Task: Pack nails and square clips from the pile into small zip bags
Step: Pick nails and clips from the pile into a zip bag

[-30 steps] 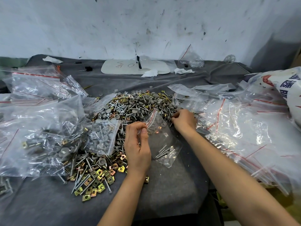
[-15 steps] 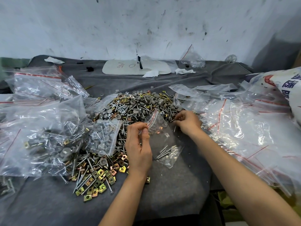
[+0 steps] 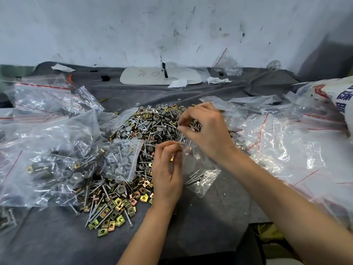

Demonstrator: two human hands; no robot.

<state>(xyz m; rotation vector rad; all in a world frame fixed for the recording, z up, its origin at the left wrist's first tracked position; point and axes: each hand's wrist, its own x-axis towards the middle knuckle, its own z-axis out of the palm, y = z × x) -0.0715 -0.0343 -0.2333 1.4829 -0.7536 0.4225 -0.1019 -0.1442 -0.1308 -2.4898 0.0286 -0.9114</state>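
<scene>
- Since the earlier frames, the right hand point(image 3: 208, 131) has left the right edge of the pile point(image 3: 152, 127) and now sits above the mouth of the small zip bag point(image 3: 206, 180). The left hand point(image 3: 168, 173) and the bag are roughly where they were.
- Right hand: thumb and fingertips are closed in a pinch on thin silver nails point(image 3: 181, 139), which point down toward the bag mouth. The count cannot be determined.
- Left hand: the fingers are curled and pinch the bag's upper lip. This probably keeps the mouth raised and open so that the nails go in without catching the film.
- Bag position: it lies on the grey cloth point(image 3: 210, 226), touching the pile's right side, with its closed end toward the person. A cluster of nails already rests in the lower corner. Small copper-coloured pieces further up are probably clips.
- Loose square clips point(image 3: 114, 207) lie in the near part of the pile, close to the left hand.
- A filled bag point(image 3: 122, 159) rests on the pile, left of the left hand.
- Empty zip bags point(image 3: 286, 140) are heaped on the right, near the right arm, probably to give a short reach for the next bag.
- Step in hand, by judgement: loading nails. The bag is not yet sealed.
</scene>
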